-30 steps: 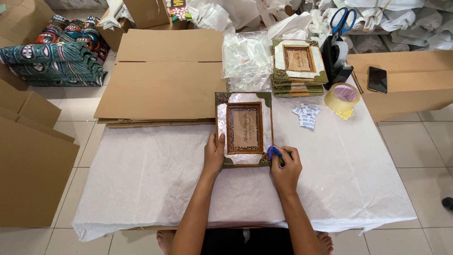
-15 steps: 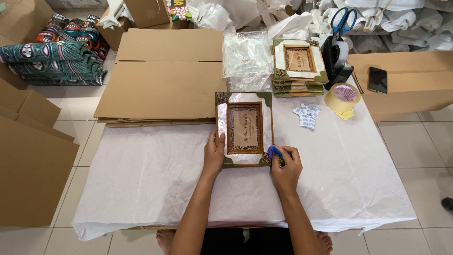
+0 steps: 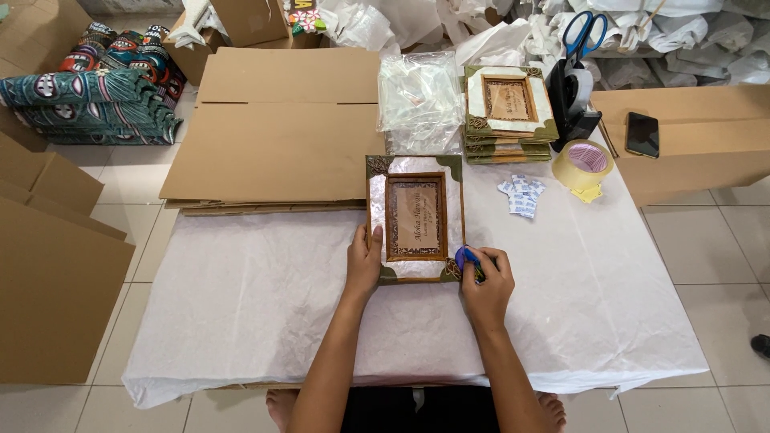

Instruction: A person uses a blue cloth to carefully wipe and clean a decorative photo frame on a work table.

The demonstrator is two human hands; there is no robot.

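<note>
The right hand (image 3: 485, 282) has its grip curled shut around a small blue object (image 3: 465, 256), pressed to the lower right corner of the picture frame (image 3: 415, 218); what the object is cannot be told. The left hand (image 3: 365, 261) lies flat and open on the frame's lower left edge, fingers straight, holding nothing but steadying it.

The frame lies flat at the centre of the picture on white paper (image 3: 265, 297) that covers the tabletop. It has a pale, shiny border with dark green corners and a brown inner panel.

Just above and right of it, in the upper middle of the picture, sits a stack of similar frames (image 3: 508, 112), with a pile of clear plastic bags (image 3: 419, 100) touching its left side. Right of the frame lie small white packets (image 3: 521, 196), and beyond them a roll of tan packing tape (image 3: 583, 163). A black tape dispenser (image 3: 571, 108) stands behind the roll, with blue-handled scissors (image 3: 584, 30) on top of it. A dark phone (image 3: 642, 134) rests on a cardboard box (image 3: 698, 152) at the right edge. Flattened cardboard sheets (image 3: 277, 128) lie in the upper left.
</note>
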